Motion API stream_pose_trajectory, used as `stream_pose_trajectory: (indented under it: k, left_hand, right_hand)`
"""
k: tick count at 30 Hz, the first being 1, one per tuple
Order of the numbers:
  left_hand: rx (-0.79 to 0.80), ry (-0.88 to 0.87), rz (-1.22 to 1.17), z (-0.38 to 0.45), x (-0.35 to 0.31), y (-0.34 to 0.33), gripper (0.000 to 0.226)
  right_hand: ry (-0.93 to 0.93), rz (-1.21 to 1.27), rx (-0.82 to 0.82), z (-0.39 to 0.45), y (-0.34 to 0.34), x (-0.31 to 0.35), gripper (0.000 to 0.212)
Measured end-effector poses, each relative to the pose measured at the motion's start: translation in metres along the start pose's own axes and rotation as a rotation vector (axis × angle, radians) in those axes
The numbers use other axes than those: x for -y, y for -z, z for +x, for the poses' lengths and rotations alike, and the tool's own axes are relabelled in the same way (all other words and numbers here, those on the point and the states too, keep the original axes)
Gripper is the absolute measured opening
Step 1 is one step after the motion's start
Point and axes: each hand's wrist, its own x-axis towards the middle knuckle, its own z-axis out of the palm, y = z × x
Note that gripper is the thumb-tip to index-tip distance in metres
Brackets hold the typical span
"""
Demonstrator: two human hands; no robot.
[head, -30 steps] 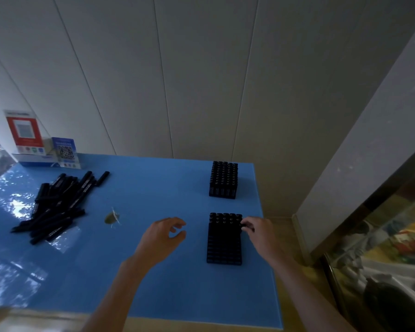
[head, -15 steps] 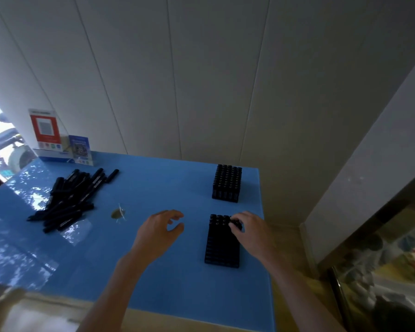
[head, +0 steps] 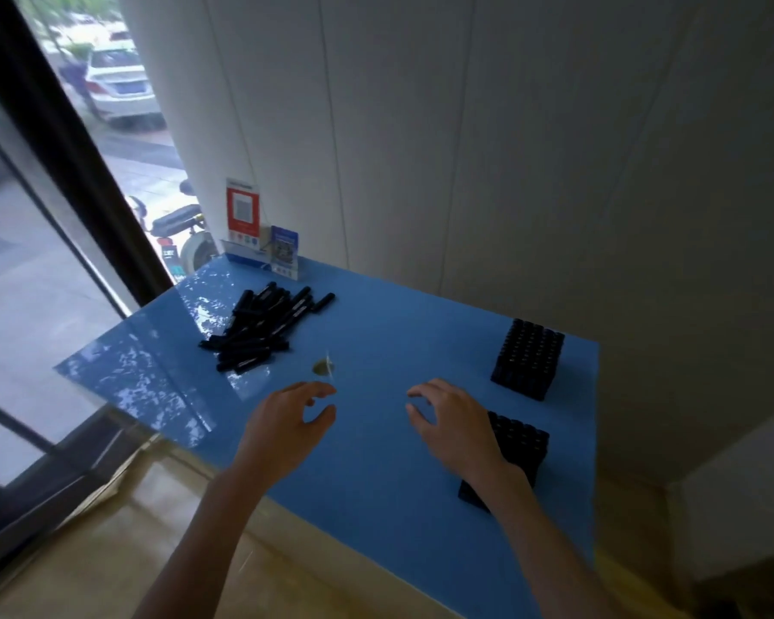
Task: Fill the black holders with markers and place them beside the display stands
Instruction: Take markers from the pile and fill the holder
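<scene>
Two black holders stand on the blue table: the far holder near the right edge and the near holder, partly hidden by my right wrist. A pile of black markers lies at the left. Two display stands, a red one and a small blue one, stand at the far left corner against the wall. My left hand hovers over the table with fingers loosely curled, holding nothing. My right hand hovers left of the near holder, fingers spread and empty.
A small brownish scrap lies on the table between the markers and my left hand. A large window with a dark frame runs along the left. A white panelled wall stands behind the table. The table's right edge drops to the floor.
My view swung left, bringing the window in. My right hand has come off the near holder and moved left over the table. My left hand stays hovering.
</scene>
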Motion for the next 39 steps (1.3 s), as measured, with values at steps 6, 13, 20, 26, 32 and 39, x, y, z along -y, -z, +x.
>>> stream_pose_trajectory:
  k: [6, 13, 20, 26, 32, 39]
  left_hand:
    - [-0.061, 0.069, 0.005, -0.011, 0.053, 0.038, 0.022]
    - [-0.075, 0.092, -0.022, -0.012, 0.137, 0.096, 0.023]
    - [-0.066, 0.073, -0.09, 0.003, 0.218, 0.154, 0.023]
    - [-0.056, 0.051, -0.083, 0.028, 0.276, 0.186, 0.025]
    - [-0.035, 0.047, -0.052, 0.08, 0.318, 0.2, 0.025]
    - [-0.054, 0.057, -0.006, 0.171, 0.34, 0.219, 0.023]
  right_hand:
    - [0.027, -0.028, 0.042, 0.023, -0.041, 0.04, 0.025]
    - [-0.013, -0.052, 0.07, 0.048, -0.095, 0.112, 0.024]
    - [-0.095, -0.08, 0.069, 0.07, -0.146, 0.171, 0.025]
    - [-0.138, -0.103, 0.055, 0.1, -0.172, 0.199, 0.022]
    - [-0.156, -0.1, 0.042, 0.151, -0.194, 0.205, 0.02]
    - [-0.176, -0.053, 0.005, 0.226, -0.214, 0.195, 0.019]
